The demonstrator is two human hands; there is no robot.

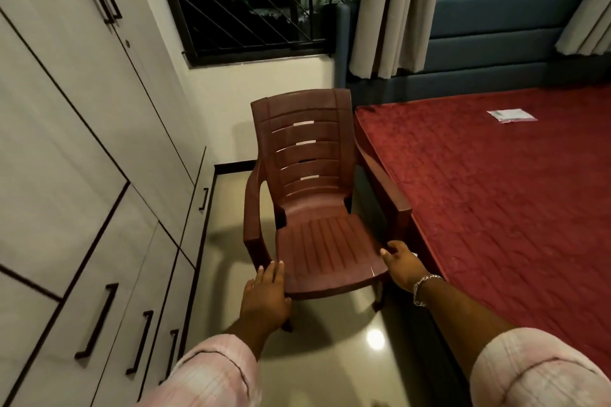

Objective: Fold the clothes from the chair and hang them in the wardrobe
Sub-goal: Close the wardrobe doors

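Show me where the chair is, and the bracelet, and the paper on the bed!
brown plastic chair (325, 249): head view, on the ribbed seat.
silver bracelet (421, 286): head view, on the chain around the right wrist.
white paper (510, 116): head view, on the middle of the sheet lying on the red bedcover.

left hand (266, 294) flat, right hand (401, 263) curled
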